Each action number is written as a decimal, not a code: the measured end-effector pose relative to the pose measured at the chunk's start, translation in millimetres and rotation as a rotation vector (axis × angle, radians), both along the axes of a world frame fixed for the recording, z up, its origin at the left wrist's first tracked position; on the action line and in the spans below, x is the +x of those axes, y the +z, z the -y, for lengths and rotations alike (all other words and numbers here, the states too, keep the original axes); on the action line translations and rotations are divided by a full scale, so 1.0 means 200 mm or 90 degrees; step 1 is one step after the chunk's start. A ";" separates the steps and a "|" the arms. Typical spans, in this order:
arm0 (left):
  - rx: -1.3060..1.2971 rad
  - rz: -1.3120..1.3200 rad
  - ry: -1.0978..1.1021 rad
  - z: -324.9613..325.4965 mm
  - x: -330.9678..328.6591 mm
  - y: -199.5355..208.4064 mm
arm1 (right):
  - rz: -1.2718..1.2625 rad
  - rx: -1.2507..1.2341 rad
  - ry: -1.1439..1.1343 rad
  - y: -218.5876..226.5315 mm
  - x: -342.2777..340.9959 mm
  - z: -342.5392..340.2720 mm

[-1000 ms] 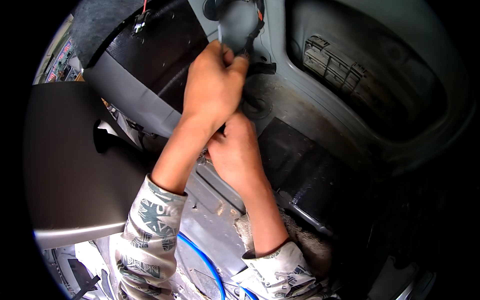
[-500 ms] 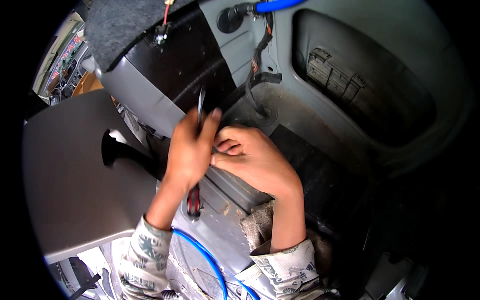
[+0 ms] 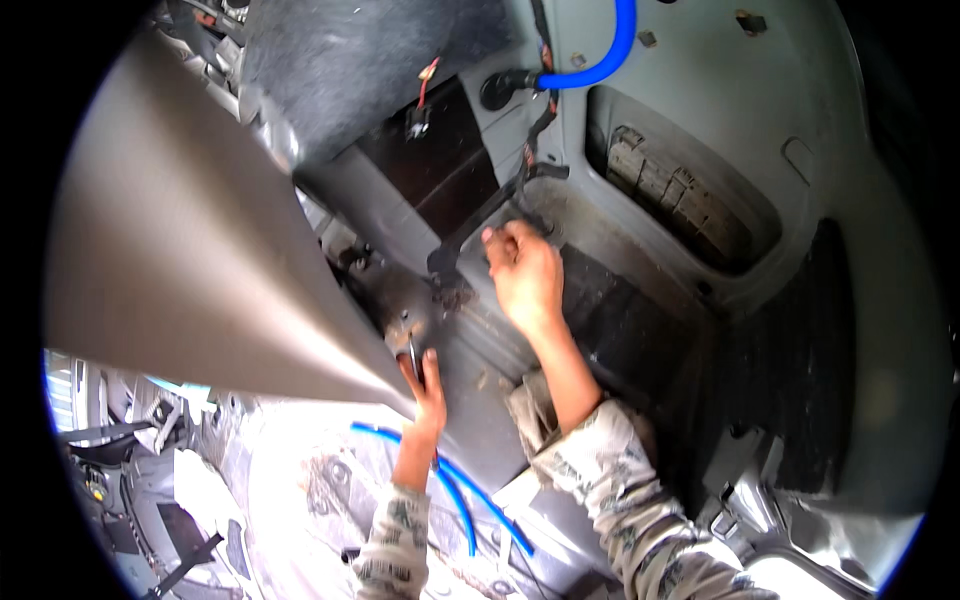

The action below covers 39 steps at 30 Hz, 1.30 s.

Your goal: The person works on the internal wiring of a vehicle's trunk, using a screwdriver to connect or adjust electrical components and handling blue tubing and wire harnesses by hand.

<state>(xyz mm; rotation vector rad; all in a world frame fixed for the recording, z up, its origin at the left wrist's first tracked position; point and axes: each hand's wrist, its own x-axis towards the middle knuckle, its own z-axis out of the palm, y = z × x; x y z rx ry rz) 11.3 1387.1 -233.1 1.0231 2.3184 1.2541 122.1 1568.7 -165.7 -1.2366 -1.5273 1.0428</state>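
Observation:
My left hand (image 3: 425, 395) is low in the middle, beside the edge of a large grey panel. It is closed around a slim tool whose metal shaft (image 3: 413, 352) sticks up past the fingers. The tool looks like a screwdriver; its handle is hidden by the hand now, but showed red and black earlier. My right hand (image 3: 528, 277) is farther off, over the grey metal floor of a vehicle body, near a taped wiring harness (image 3: 530, 160). Its fingers are curled in with the thumb against them; whatever they may hold is hidden.
The smooth grey panel (image 3: 190, 250) fills the left side. A blue hose (image 3: 600, 75) joins a black fitting at the top. More blue hose (image 3: 465, 490) lies below my left hand. A brown cloth (image 3: 535, 410) lies by my right forearm. A recessed opening (image 3: 690, 190) is at right.
My hands were close together and have moved apart: the left came down and nearer with the tool, the right moved farther and right. The view has shifted, and the panel appears tilted differently.

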 end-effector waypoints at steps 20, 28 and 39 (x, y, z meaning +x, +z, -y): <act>-0.119 -0.233 0.016 0.15 -0.09 -0.22 | -0.560 -0.166 -0.092 0.64 -0.13 -0.36; -0.150 -0.263 0.032 0.11 -0.09 -0.07 | -0.470 -0.241 -0.115 0.74 -0.09 -0.41; -0.206 -0.221 0.035 0.10 -0.08 0.09 | -0.431 -0.125 -0.061 0.64 -0.12 -0.41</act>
